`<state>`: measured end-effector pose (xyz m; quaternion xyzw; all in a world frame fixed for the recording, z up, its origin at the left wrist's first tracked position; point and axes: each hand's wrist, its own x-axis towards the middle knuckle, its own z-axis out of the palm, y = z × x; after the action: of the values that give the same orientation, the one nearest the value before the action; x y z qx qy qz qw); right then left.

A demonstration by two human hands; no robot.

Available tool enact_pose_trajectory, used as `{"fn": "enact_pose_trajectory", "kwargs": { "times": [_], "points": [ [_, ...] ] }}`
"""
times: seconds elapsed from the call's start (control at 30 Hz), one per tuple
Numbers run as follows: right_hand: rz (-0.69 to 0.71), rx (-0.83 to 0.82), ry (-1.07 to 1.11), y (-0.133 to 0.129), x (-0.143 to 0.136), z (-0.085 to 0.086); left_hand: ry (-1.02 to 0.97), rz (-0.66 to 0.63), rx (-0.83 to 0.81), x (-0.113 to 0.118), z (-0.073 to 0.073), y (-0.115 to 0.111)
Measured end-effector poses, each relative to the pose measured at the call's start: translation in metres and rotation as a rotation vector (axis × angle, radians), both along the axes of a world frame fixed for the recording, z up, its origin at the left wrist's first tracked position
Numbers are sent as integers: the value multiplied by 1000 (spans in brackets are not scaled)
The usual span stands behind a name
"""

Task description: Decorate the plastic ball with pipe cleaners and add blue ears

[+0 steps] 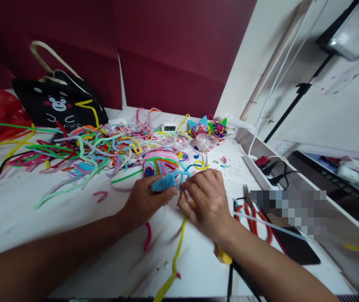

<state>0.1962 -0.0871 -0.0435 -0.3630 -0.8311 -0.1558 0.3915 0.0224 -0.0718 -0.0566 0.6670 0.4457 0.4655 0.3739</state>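
Between the thumb and fingers of my left hand (141,199) is a light blue fuzzy piece (164,183), wound in close rows of pipe cleaner. My right hand (209,201) is closed at its right end, pinching a loose light blue pipe cleaner strand (182,176); its fingertips are partly hidden. Just behind the hands sits a rounded piece covered in striped, multicoloured pipe cleaners (161,158). Under my right hand a yellow pipe cleaner (176,258) runs down toward the table's front edge. A short pink strip (148,236) lies nearer my left forearm.
A tangled heap of pipe cleaners (85,147) covers the left back, before a black bag (56,102). Two colourful animal-face crafts (200,127) and a small digital clock (169,127) stand behind. Orange-handled scissors (251,218), a dark phone-like slab (302,247) and a power strip (256,167) lie right.
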Motion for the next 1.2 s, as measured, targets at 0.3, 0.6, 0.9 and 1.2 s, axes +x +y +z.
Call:
{"fn": "enact_pose_trajectory", "kwargs": {
  "times": [0.3, 0.6, 0.9, 1.2],
  "points": [
    [-4, -27, 37, -2, -2, 1, 35, -19, 13, -1, 1, 0],
    [43, -136, 229, -3, -5, 0, -6, -28, 36, 0, 5, -3],
    [76, -177, 305, -3, -6, 2, -70, -66, -2, -2, 3, -1],
    [63, 120, 55, 2, 0, 3, -209, -163, -176, 4, 6, 2]
  ]
}}
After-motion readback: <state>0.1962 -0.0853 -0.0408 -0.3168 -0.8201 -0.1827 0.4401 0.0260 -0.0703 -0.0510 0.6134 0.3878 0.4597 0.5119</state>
